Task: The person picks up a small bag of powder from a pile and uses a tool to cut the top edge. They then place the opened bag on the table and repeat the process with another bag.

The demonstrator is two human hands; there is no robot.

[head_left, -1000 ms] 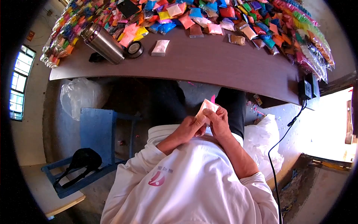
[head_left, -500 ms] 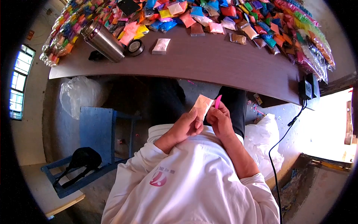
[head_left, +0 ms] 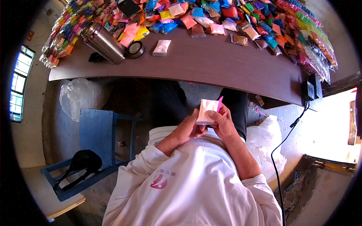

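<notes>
Since its filling looks soft, the pale sachet [head_left: 206,108] is probably braced from both sides for steadiness, above the lap: the left hand [head_left: 187,127] pinches its left edge, while the right hand [head_left: 224,121] lays a thumb on its face, with a pink strip [head_left: 220,102] tucked alongside. Beyond, the worktop [head_left: 211,60] bears a steel flask [head_left: 103,43] and heaped coloured packets [head_left: 230,12], well apart from both hands.

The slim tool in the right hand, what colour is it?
Bright pink: the slim tool shows best in the head view, beside the pale packet.
</notes>
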